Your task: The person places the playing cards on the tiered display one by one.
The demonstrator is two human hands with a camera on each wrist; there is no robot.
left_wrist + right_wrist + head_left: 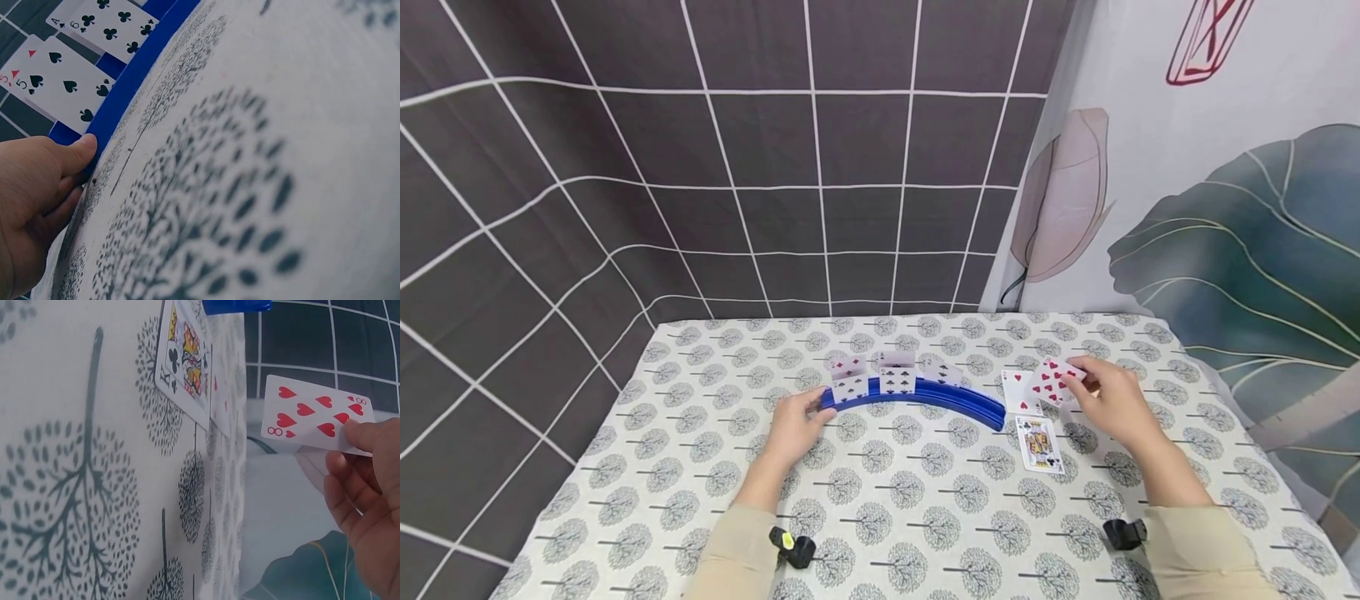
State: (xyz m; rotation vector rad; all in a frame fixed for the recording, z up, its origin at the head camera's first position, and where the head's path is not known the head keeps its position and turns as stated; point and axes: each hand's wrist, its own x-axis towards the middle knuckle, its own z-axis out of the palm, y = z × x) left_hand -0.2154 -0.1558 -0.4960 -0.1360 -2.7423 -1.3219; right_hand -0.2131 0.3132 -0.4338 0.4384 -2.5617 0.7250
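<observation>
A curved blue card holder (925, 394) stands on the table, its left end gripped between the thumb and fingers of my left hand (796, 425). In its slots stand a five of spades (69, 84) before a red card, a six of clubs (111, 28) before an ace, and further right another black-suited card (943, 372). My right hand (1108, 396) pinches an eight of hearts (315, 412) by one edge, raised above the table. Below it on the cloth lie a low hearts card (1019, 390) and a king of clubs (1040, 446), near the holder's right end.
A pale cloth (940, 529) with a tree print covers the table. Behind it hangs a dark curtain with white grid lines (760, 142), and at the right a white curtain (1138, 100) with large leaves. Each wrist wears a small black camera mount (797, 550).
</observation>
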